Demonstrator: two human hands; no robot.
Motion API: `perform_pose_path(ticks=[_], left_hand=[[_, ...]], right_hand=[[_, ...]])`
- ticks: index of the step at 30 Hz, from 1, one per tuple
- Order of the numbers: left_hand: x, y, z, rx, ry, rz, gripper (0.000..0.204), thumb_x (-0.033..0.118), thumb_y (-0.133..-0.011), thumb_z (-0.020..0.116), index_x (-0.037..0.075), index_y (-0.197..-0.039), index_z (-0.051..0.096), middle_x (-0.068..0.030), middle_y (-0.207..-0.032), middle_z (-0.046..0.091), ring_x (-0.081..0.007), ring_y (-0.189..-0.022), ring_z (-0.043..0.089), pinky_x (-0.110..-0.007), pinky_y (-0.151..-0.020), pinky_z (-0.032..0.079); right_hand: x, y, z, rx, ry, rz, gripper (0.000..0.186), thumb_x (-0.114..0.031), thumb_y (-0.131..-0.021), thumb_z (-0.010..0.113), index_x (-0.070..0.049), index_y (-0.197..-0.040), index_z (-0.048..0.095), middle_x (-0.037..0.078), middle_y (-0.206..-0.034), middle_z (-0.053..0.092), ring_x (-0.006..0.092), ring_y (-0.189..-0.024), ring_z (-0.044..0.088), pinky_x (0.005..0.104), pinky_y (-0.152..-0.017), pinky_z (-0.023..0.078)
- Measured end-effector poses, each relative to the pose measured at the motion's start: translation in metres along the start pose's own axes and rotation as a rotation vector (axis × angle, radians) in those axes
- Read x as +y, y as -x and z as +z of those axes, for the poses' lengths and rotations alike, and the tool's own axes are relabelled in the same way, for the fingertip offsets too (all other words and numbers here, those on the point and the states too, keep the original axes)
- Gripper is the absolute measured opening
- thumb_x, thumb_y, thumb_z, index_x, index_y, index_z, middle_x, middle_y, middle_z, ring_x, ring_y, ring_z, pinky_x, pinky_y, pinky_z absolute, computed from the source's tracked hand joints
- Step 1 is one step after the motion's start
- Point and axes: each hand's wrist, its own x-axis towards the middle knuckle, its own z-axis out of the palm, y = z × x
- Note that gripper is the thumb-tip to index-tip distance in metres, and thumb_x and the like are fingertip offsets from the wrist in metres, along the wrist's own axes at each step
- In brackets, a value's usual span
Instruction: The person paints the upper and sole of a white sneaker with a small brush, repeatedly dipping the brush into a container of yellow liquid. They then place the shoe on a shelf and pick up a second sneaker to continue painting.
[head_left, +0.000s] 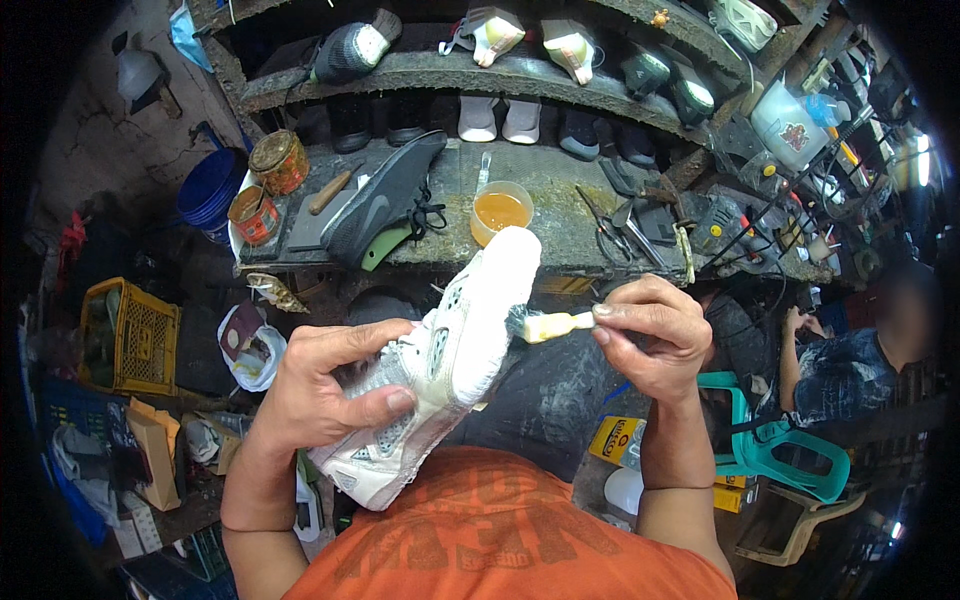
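At the left, a dark low-top sneaker (375, 205) is lying on the workbench (450, 248), beside two open-topped tins (278, 163). In front of the bench, the left hand (345, 385) is grasping a white lace-up sneaker (425, 370) around its middle, thumb across the upper. The sneaker is tilting, toe up toward the bench and heel down near the orange shirt (450, 535). Behind its toe, a translucent bowl (503, 207) is holding amber liquid on the bench. To the right, the right hand (655, 335) is pinching a small paintbrush (553, 326) by its handle end, and the dark bristles are meeting the sneaker's right edge near the forefoot.

The brushwork seems to be under way rather than finished, since bowl, brush and shoe are all in use. How much of the sneaker is already carrying a coat, and how much is remaining, I cannot tell.
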Motion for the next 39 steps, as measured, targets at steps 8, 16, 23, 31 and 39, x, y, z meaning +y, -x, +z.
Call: perform_pose_path(ticks=[8,16,23,31,39], left_hand=[[0.001,0.0,-0.001,-0.018,0.023,-0.026,0.055,0.027,-0.081,0.085,-0.006,-0.122,0.07,-0.0194,-0.106,0.077,-0.0235,-0.096,0.076,-0.033,-0.088,0.058],[0.003,0.0,-0.001,-0.037,0.058,-0.081,0.053,0.026,-0.083,0.084,-0.007,-0.122,0.07,-0.0179,-0.108,0.076,-0.0207,-0.1,0.074,-0.033,-0.092,0.056],[-0.001,-0.002,0.001,-0.058,0.149,-0.138,0.053,0.025,-0.084,0.083,-0.007,-0.124,0.069,-0.016,-0.108,0.076,-0.0184,-0.099,0.072,-0.032,-0.092,0.055],[-0.005,-0.011,0.007,-0.058,0.39,-0.271,0.053,0.023,-0.087,0.082,-0.006,-0.128,0.067,-0.0124,-0.117,0.073,-0.0152,-0.106,0.066,-0.031,-0.095,0.053],[-0.004,-0.018,0.01,-0.073,0.431,-0.26,0.053,0.023,-0.087,0.082,-0.007,-0.129,0.067,-0.013,-0.116,0.073,-0.0156,-0.106,0.067,-0.032,-0.097,0.052]], right_hand=[[-0.003,-0.002,0.0,-0.012,0.023,-0.024,0.026,0.001,-0.07,0.083,-0.004,-0.095,0.08,0.008,-0.082,0.073,0.0171,-0.071,0.068,0.0285,-0.062,0.05],[-0.005,-0.003,-0.001,-0.031,0.015,-0.03,0.027,0.001,-0.069,0.084,-0.006,-0.095,0.08,0.007,-0.082,0.073,0.0167,-0.069,0.066,0.0289,-0.06,0.048],[0.001,0.0,-0.001,-0.061,-0.023,-0.058,0.028,0.0,-0.069,0.084,-0.007,-0.096,0.08,0.007,-0.082,0.073,0.0164,-0.07,0.066,0.0288,-0.062,0.048],[0.024,0.006,0.024,0.169,-0.284,0.024,0.024,-0.002,-0.078,0.085,0.0,-0.1,0.075,0.01,-0.092,0.073,0.0188,-0.083,0.067,0.0303,-0.073,0.05],[0.047,0.001,0.053,0.203,-0.427,-0.005,0.025,0.008,-0.074,0.083,-0.003,-0.095,0.075,0.007,-0.093,0.071,0.0178,-0.087,0.065,0.0293,-0.075,0.052]])
